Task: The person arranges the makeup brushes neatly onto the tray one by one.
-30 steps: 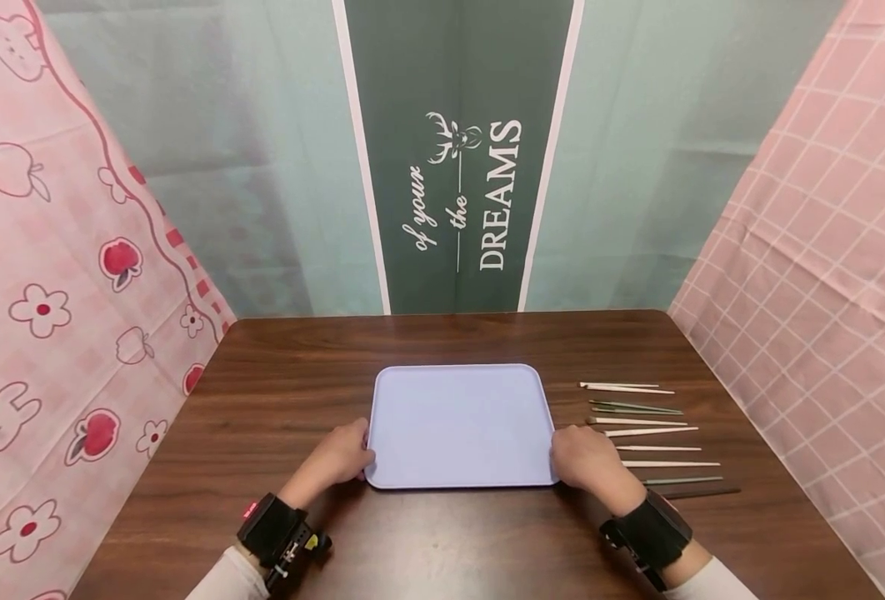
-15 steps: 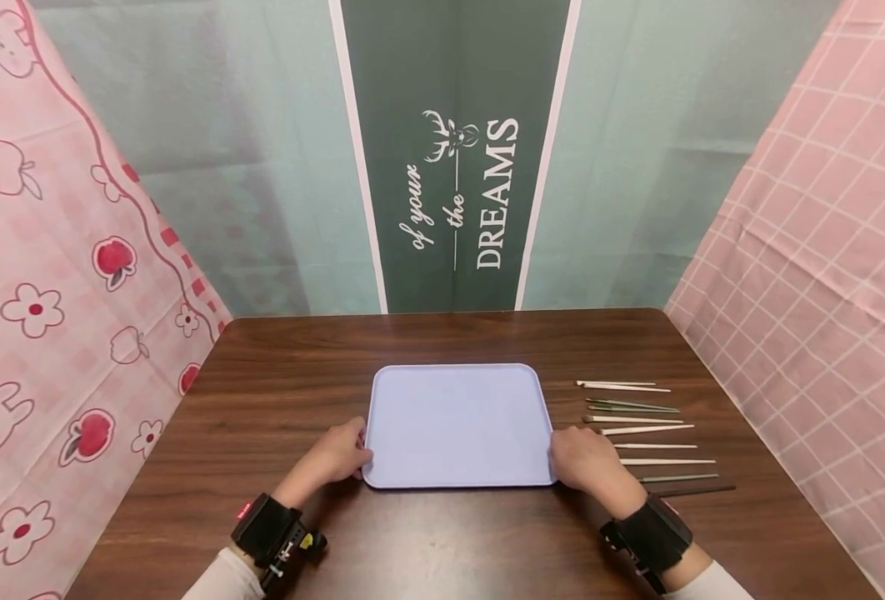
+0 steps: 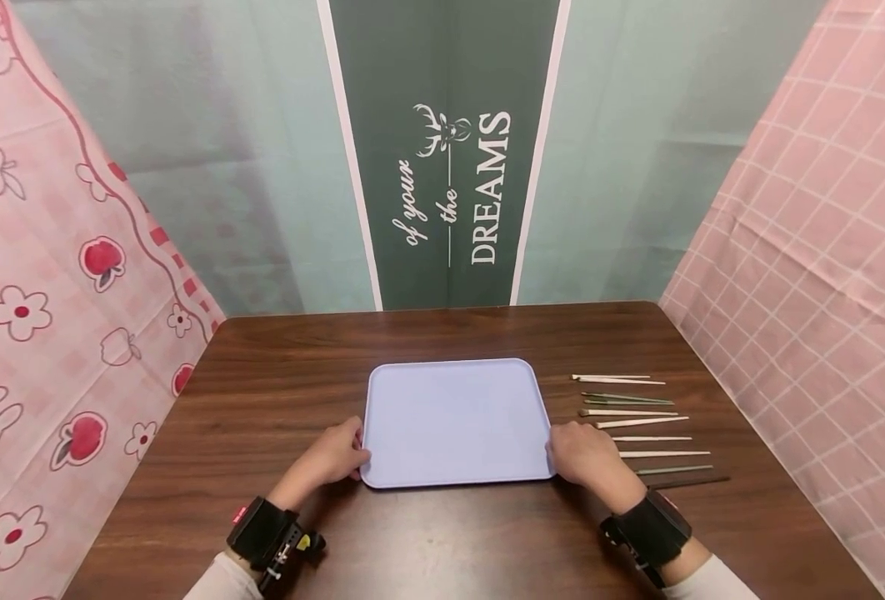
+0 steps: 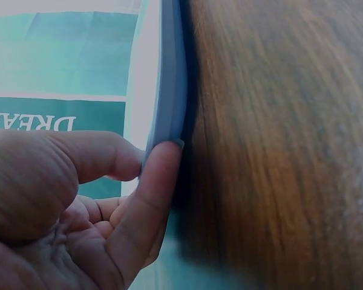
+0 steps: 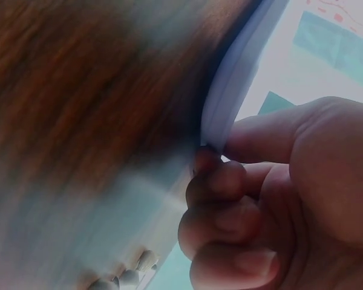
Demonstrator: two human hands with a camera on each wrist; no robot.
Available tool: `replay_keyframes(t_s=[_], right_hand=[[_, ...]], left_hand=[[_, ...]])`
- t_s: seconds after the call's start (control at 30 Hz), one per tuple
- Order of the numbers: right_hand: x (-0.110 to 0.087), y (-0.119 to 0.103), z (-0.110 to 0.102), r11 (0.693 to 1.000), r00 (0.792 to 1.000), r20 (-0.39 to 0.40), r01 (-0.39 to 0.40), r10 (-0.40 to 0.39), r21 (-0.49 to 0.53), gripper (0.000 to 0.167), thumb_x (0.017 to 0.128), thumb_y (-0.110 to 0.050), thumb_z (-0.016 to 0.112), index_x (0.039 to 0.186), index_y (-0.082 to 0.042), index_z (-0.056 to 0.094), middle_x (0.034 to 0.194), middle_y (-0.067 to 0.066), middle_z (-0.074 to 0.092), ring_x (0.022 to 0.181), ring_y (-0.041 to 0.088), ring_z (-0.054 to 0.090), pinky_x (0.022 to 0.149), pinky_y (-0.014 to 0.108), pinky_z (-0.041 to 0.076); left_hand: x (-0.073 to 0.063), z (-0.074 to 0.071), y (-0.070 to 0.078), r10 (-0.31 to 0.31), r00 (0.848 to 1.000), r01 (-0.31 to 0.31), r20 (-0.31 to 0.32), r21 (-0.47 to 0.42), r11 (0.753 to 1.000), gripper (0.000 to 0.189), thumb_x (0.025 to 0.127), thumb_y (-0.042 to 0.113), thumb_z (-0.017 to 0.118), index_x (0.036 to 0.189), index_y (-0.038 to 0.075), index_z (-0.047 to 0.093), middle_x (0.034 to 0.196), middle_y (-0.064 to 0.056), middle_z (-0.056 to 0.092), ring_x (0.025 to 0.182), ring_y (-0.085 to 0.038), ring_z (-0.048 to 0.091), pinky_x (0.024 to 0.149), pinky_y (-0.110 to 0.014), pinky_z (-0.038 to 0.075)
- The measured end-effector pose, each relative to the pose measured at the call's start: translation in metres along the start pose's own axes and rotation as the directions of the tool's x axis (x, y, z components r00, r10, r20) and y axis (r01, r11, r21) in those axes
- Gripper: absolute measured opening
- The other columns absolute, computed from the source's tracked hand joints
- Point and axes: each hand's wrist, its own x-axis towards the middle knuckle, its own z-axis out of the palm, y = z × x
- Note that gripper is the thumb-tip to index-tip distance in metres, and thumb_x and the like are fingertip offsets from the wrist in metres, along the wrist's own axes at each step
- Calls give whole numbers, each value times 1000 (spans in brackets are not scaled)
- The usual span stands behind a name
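Observation:
A pale lavender rectangular tray (image 3: 453, 423) with a low raised rim lies flat on the wooden table, nothing on it. At its left edge, near the front corner, my left hand (image 3: 335, 452) pinches the rim; the left wrist view shows the thumb on the inner side and a finger (image 4: 154, 187) against the outside. My right hand (image 3: 583, 454) grips the opposite edge near the front right corner. In the right wrist view its thumb lies over the rim and the other fingers (image 5: 224, 217) curl below.
Several slim brushes (image 3: 630, 412) lie in a loose column right of the tray, pale, green and dark ones; my right hand partly covers a few. The brown table (image 3: 442, 542) ends at hanging cloths on the left, back and right.
Both hands keep their hold on the tray, which stays in about the same place. The whole scene shifts slightly left and tilts a little as the head view moves.

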Motion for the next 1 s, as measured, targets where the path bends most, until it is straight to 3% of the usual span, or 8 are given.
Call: replay_keyframes(t_s=[0.53,0.73,1.0], right_hand=[[-5,4,-8,1000,1000,2,-12,12,9,26,97,-28,60,84,-6,64,83,13,67,68,28,62,58,48,50],[-19,24,-23,998,995,-102,-9,16,67,20,96,-25,61,91,-6,63,84,13,65,75,33,65,61,50,51],[-46,70,-21,986,972,-232,79,-44,143,3,90,-9,63,90,-9,60,77,0,52,67,15,46,57,35,39]], left_hand=[[6,3,-6,-12,1000,12,10,-36,999,18,86,1,67,88,5,49,74,-6,56,55,-15,65,54,-29,53],[4,2,-5,-7,1000,8,16,-67,998,17,85,0,66,88,4,49,75,-7,54,57,-16,65,54,-30,54],[3,3,-8,17,1000,-16,6,-117,993,19,82,-3,64,86,5,47,74,-6,53,57,-16,63,53,-30,56]])
